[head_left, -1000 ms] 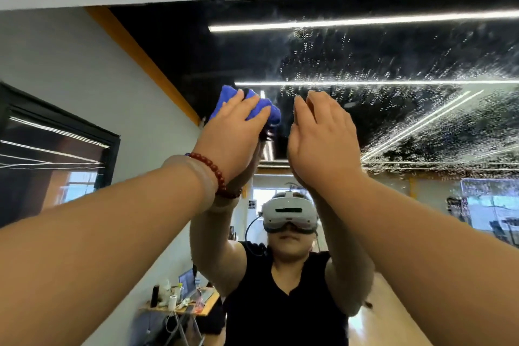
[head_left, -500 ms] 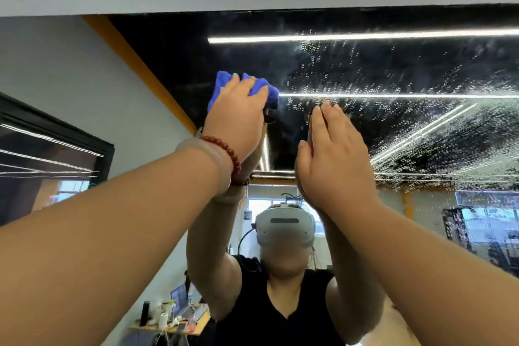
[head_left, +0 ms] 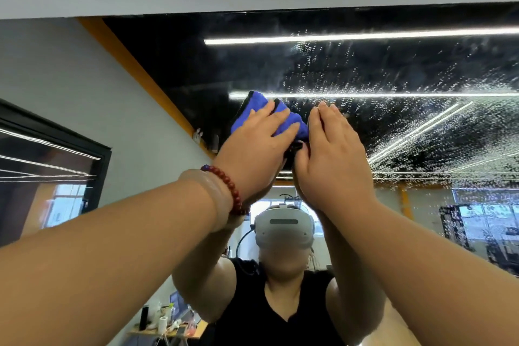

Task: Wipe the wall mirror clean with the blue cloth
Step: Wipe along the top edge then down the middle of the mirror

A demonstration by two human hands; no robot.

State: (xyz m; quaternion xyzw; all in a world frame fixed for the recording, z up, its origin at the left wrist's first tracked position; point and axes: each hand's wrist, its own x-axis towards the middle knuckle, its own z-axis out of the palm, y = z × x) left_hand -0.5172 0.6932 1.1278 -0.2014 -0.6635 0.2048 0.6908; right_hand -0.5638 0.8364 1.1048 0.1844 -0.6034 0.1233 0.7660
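1. Left grip: lay spread flat over cloth, pressed it against upper mirror, pinched nothing.
2. Right grip: stretched flat, fingers together, just beside cloth, held nothing.
3. Called for even palm pressure, by the look of it, and overlapping strokes rightward through droplets.
4. Risked streaks wherever cloth bunched or lifted off glass.
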